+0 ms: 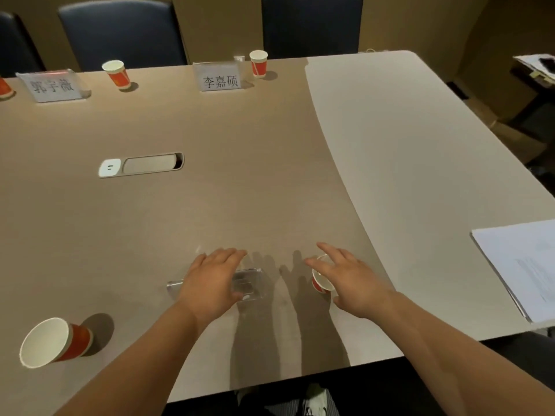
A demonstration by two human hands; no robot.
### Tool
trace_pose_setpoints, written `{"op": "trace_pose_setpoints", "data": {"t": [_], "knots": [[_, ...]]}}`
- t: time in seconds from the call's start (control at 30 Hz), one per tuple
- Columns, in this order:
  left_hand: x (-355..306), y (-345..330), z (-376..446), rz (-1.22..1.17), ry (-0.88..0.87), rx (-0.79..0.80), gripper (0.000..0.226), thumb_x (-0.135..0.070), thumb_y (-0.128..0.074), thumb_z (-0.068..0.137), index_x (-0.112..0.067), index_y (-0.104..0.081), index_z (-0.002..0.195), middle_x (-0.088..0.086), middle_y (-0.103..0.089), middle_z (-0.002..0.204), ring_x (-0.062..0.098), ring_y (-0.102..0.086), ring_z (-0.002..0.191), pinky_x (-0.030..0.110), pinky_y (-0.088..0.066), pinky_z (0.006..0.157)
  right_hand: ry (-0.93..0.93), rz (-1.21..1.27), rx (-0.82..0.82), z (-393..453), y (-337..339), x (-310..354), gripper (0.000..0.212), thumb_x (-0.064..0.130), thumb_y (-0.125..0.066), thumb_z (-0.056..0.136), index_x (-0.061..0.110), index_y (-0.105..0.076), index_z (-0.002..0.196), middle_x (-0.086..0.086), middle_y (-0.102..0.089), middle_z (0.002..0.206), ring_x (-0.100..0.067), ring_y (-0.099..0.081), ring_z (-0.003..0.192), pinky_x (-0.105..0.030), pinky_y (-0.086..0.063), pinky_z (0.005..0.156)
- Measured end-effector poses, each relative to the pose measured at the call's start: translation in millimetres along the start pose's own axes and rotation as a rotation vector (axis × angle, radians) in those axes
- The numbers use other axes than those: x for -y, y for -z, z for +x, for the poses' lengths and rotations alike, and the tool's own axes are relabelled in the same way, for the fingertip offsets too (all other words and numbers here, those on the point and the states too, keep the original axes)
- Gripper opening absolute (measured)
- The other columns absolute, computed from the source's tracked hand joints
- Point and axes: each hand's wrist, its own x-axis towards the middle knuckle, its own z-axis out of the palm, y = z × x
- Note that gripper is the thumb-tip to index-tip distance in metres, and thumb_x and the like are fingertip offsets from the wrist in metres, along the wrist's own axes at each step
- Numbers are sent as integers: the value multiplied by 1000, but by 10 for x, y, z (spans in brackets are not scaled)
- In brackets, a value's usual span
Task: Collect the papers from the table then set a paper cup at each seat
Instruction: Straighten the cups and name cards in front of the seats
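Far left edge, 9–10 o'clock: part of a red paper cup [5, 88] is showing, cut off by the frame. Beside it a clear name stand [52, 85] is standing on the tabletop [240, 190]. At 7 o'clock a near cup [54, 342], red with white inside, is sitting upright near the front edge. At 11 o'clock a third cup [116, 74] is standing in front of a dark chair [120, 31]. A cable socket panel [141, 164] is lying flush in the tabletop, left of centre.

Left hand [211, 283], 6 o'clock: fingers are lying straight and spread, palm down over a clear acrylic stand [249, 283]; contact cannot be told. At 12 o'clock a second name stand [220, 77] is standing with a far cup [259, 63] just beside it, at its right.

Right hand [350, 280], 5 o'clock: fingers are extended and apart, palm down above a red cup [319, 282], which is standing upright on the tabletop; the fingers are not curling round it, touching uncertain.

At 3–4 o'clock a stack of papers [522, 265] is lying on the pale end of the tabletop, near its edge. At 2 o'clock, off the tabletop, a side table [537, 70] is holding more sheets.
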Motion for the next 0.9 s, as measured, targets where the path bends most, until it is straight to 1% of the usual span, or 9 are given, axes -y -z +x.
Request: {"op": "trace_pose_setpoints", "data": {"t": [0.07,0.1,0.17,0.23,0.3,0.37,0.47,0.67,0.9], "knots": [[57,-30,125,34,7,90,83,-48,-73,81,-36,-31,151,-8,-46,153,19,-45,138,38,-35,114,-46,4,10,71,-73,60,83,2,-64,82,39,-29,147,-2,-18,161,-30,-28,141,-43,-41,107],[79,-57,164,43,15,129,80,-48,-73,81,-38,-33,150,-8,-51,148,19,-52,132,36,-41,107,-61,11,4,105,-105,86,81,2,-65,81,39,-31,145,-3,-26,157,-31,-33,137,-41,-44,103],[95,-124,218,53,15,174,68,-46,-71,81,-40,-42,142,-7,-61,135,20,-61,121,34,-49,94,-90,46,-25,171,-146,123,75,11,-70,81,39,-35,141,-3,-37,147,-30,-41,127,-39,-49,94],[97,-189,246,60,10,167,55,-43,-68,83,-38,-50,134,-6,-64,126,21,-63,114,34,-50,88,-124,78,-66,247,-163,157,70,23,-72,81,37,-37,140,-3,-43,139,-28,-45,121,-37,-51,88],[82,-244,264,65,11,143,47,-37,-66,84,-36,-53,130,-5,-65,122,23,-62,112,35,-48,88,-156,97,-97,313,-168,196,66,34,-70,83,33,-37,141,-5,-46,134,-28,-48,119,-37,-52,85],[61,-293,271,68,13,128,47,-34,-65,85,-35,-52,130,-4,-64,123,24,-61,113,37,-47,89,-178,116,-92,359,-168,224,68,39,-69,82,32,-35,141,-5,-46,133,-28,-48,120,-38,-51,86],[28,-345,276,67,19,122,48,-35,-64,87,-35,-50,132,-5,-63,125,24,-59,114,39,-46,91,-168,65,-76,355,-153,224,82,36,-77,75,33,-30,142,-4,-41,136,-29,-47,120,-41,-49,90],[-59,-391,297,59,-3,115,52,-35,-65,88,-35,-47,137,-4,-62,129,24,-58,117,40,-45,93,-156,50,-69,324,-152,183,77,19,-75,77,28,-35,142,-6,-42,138,-30,-45,121,-41,-51,91],[-155,-389,296,65,3,105,52,-32,-63,88,-33,-47,137,-3,-61,129,25,-57,118,41,-44,94,-151,15,-66,315,-154,182,75,23,-76,78,28,-34,141,-7,-43,137,-30,-46,120,-42,-51,90]]}}
